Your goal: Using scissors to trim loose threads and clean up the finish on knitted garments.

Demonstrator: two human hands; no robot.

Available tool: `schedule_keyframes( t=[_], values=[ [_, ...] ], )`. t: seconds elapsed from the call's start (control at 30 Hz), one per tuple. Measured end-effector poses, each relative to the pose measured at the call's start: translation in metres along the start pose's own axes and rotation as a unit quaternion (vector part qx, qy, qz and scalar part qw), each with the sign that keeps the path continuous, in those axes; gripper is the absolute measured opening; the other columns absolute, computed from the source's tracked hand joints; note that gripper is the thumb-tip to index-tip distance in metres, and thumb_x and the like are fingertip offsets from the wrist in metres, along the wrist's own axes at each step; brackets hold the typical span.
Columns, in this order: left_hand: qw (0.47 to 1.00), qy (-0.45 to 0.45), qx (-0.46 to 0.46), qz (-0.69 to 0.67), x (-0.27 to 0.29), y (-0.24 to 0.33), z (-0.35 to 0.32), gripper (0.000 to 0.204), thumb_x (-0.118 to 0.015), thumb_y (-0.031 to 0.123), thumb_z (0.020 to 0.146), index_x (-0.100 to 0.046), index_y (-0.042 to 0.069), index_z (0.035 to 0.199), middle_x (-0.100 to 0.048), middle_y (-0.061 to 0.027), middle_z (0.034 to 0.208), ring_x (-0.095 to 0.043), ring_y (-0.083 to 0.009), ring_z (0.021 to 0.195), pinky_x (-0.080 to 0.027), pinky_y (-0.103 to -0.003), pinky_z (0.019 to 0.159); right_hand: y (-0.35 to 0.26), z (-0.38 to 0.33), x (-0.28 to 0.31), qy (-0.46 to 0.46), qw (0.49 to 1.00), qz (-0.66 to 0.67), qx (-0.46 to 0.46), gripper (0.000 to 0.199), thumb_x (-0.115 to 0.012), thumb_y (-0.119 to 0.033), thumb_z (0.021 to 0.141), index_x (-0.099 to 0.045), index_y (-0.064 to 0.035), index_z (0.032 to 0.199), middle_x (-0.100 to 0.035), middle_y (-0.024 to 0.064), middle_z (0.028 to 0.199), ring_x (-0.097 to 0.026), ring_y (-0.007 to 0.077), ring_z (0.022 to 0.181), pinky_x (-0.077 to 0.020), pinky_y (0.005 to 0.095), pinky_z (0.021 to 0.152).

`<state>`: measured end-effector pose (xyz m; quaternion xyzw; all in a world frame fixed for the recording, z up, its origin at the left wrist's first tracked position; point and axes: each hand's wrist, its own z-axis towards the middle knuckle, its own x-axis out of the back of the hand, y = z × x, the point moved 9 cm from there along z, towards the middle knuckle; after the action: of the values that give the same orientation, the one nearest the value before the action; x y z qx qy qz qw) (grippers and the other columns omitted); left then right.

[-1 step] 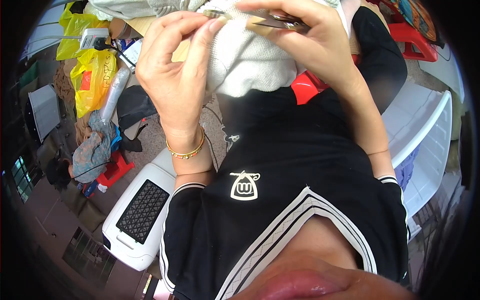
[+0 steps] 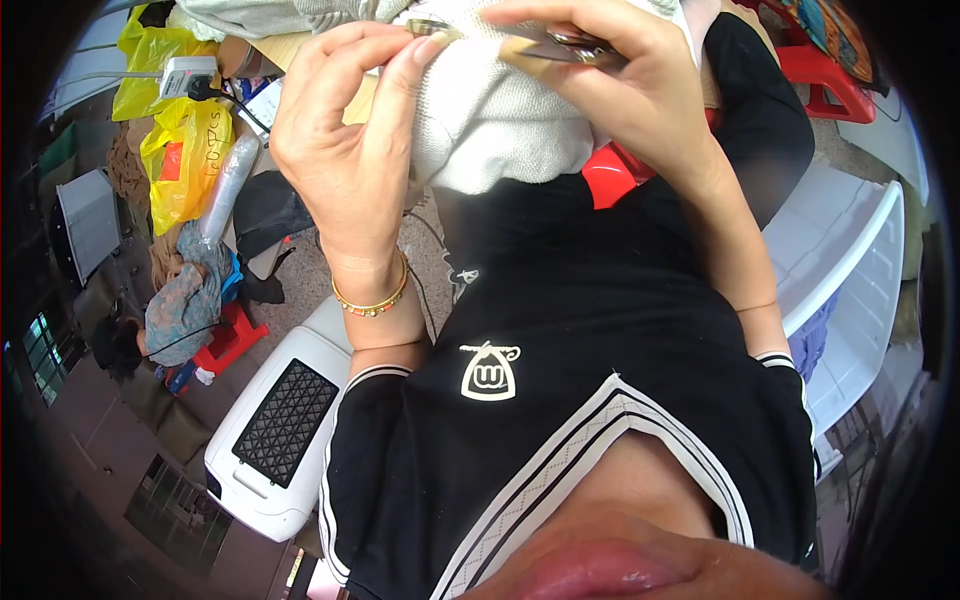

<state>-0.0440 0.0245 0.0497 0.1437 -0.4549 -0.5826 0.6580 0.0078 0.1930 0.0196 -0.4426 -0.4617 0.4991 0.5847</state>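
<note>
The pale knit cloth [image 2: 500, 135] is bunched at the top middle, over the wearer's lap and against the table [image 2: 275, 52]; at its upper left edge, the left hand [image 2: 345, 140] has thumb and forefinger pressed together, pinching a small metal piece [image 2: 428, 26], its other fingers bent close beside the forefinger; whether those fingertips also grip the cloth I cannot tell; over the cloth's upper right part, the right hand [image 2: 635, 85] holds dark snips [image 2: 565, 48], fingers curled about the handles and the forefinger stretched out above the blades, which point leftward toward the left hand; the two hands are near each other but apart; just below the cloth at its right, a red plastic thing [image 2: 612, 177] shows; below the cloth spreads the black shirt [image 2: 590, 290], and below it to the left a bracelet [image 2: 370, 305] circles the left wrist; left of the cloth are a white socket block [image 2: 188, 75] and a yellow bag [image 2: 180, 190]; well below it to the left stands a white box [image 2: 245, 455] with a black grille; to its lower right, well apart, is a white bin [image 2: 860, 330]; to its right, a red stool [image 2: 825, 75].
</note>
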Motion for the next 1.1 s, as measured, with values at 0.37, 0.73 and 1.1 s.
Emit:
schedule_keyframes(
  t=[0.37,0.73,1.1],
  values=[
    [0.997,0.058,0.008,-0.049,0.003,-0.017,-0.012,0.008,-0.072,0.003,0.085,-0.066,0.0,0.09,-0.066,-0.0091,0.094,-0.062,-0.019,0.09,-0.049,-0.029,0.082,-0.051,-0.003,-0.009,0.001,0.971,-0.189,0.143,0.04,-0.08,-0.018,0.077,-0.066,-0.0032,0.111,-0.058,0.0094,0.081,-0.057,0.0236,0.063,-0.0464,0.0316,0.057],
    [0.995,0.049,-0.014,-0.084,0.003,-0.015,-0.016,0.007,-0.062,-0.002,0.094,-0.062,-0.005,0.101,-0.061,-0.0094,0.108,-0.059,-0.0103,0.094,-0.05,-0.023,0.084,-0.059,-0.001,-0.017,0.012,0.935,-0.338,0.106,0.035,-0.076,-0.017,0.081,-0.067,-0.0063,0.113,-0.053,0.0075,0.081,-0.058,0.0238,0.067,-0.0477,0.0331,0.057],
    [0.992,0.109,-0.068,0.001,0.01,-0.005,-0.022,0.01,-0.068,0.002,0.088,-0.063,0.001,0.098,-0.061,-0.0106,0.098,-0.057,-0.0211,0.092,-0.049,-0.029,0.076,-0.069,0.002,-0.022,0.046,0.918,-0.373,0.126,0.031,-0.075,-0.013,0.076,-0.067,-0.0073,0.106,-0.051,0.0058,0.08,-0.058,0.0216,0.068,-0.0467,0.0323,0.057]
  ],
)
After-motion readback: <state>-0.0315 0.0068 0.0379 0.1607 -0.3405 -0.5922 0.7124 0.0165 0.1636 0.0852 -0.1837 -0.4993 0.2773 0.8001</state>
